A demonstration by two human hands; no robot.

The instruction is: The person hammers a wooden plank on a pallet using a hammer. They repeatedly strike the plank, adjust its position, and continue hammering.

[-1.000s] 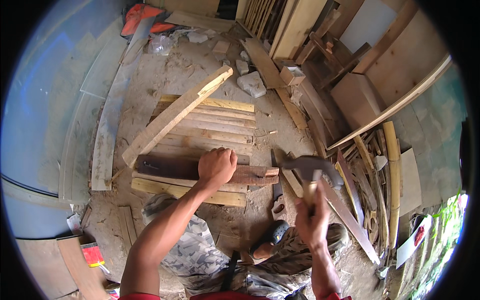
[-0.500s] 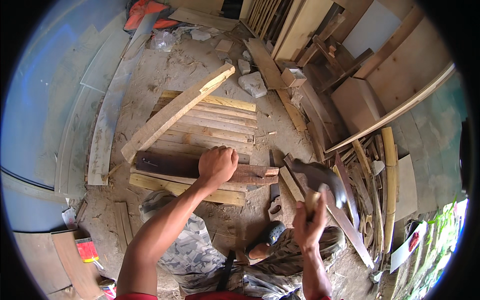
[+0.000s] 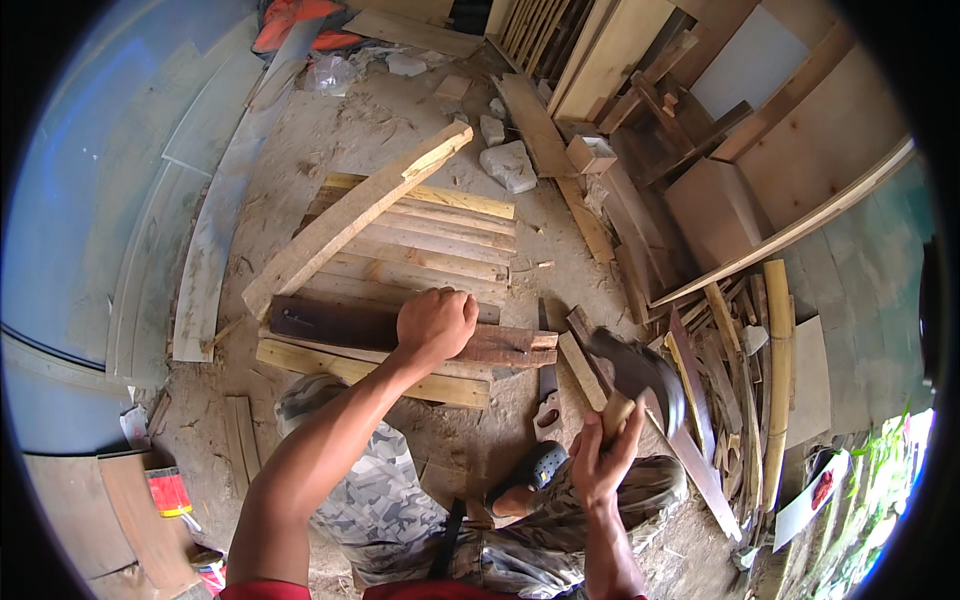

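My left hand (image 3: 437, 325) is closed over a dark brown wooden board (image 3: 340, 325), its fingers curled at the far edge. That board lies across the near end of a row of pale wooden slats (image 3: 430, 245) on the ground. A nail-like bit shows near the board's right end. In my right hand (image 3: 605, 455) is the wooden handle of a hammer (image 3: 635, 365); its dark head is smeared by motion. It is held up to the right of the board, apart from it. A thick pale beam (image 3: 355, 225) rests slantwise over the slats' left side.
A handsaw (image 3: 548, 415) lies by my shoe (image 3: 545, 465). Scrap wood and bamboo (image 3: 775, 380) are heaped at right, below a wooden cabinet frame (image 3: 790, 240). Stone blocks (image 3: 508, 167) lie beyond the slats. Long planks (image 3: 215, 270) and a red can (image 3: 170, 492) are at left.
My right hand has shifted slightly left and up, its hammer head moving a little lower. My left hand stays on the dark board.
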